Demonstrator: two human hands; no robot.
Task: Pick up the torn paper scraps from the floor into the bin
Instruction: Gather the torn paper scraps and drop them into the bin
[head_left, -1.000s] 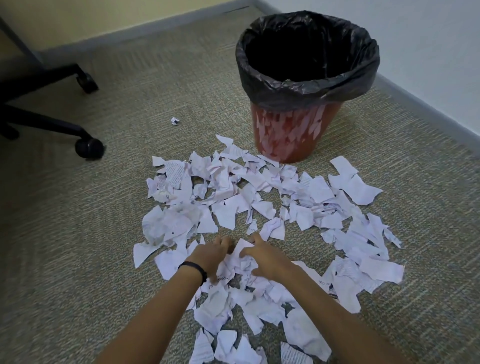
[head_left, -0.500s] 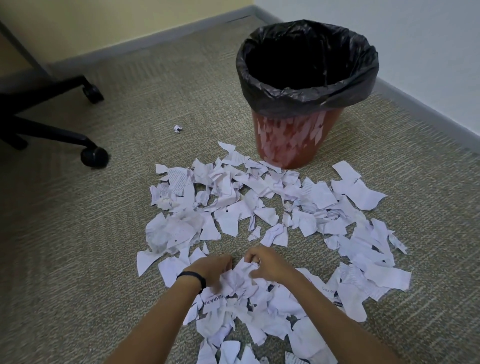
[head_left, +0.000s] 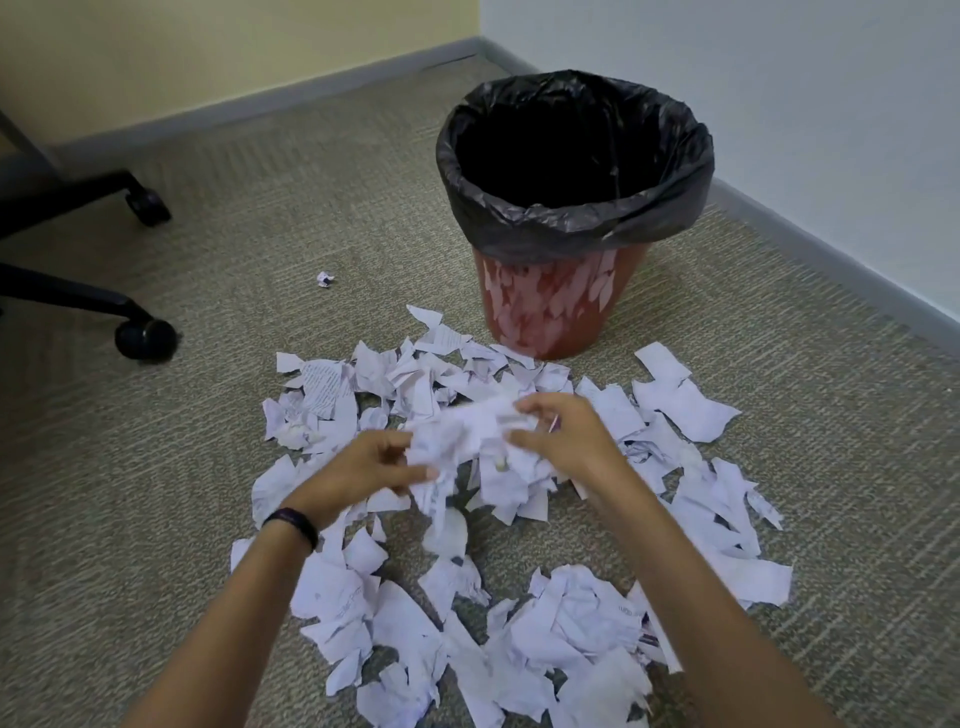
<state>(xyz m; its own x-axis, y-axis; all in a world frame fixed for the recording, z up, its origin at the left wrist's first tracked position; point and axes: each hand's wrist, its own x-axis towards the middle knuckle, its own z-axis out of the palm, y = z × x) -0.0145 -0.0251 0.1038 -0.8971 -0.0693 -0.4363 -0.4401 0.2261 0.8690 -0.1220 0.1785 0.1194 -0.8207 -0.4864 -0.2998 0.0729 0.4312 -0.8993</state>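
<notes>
A crumpled bundle of torn white paper scraps (head_left: 470, 434) is held between both hands above the floor. The left hand (head_left: 363, 470), with a dark band (head_left: 292, 522) worn at its wrist, is curled against the bundle's left and lower side, thumb pressed to the paper. The right hand (head_left: 561, 436) is clamped on the bundle's right side, fingers bent round its top edge. Loose ends of the bundle hang down between the two wrists.

Beneath and around the hands, the remaining torn white paper scraps (head_left: 571, 623) are spread over the beige woven carpet (head_left: 156, 519), from the nearest edge of the view up to the foot of the bin. The red plastic bin lined with a black bag (head_left: 574, 208) stands upright just beyond the bundle, near the corner of the walls. One small scrap (head_left: 325, 279) lies apart to the left. The black wheeled chair base (head_left: 130, 322) is seen at the far left.
</notes>
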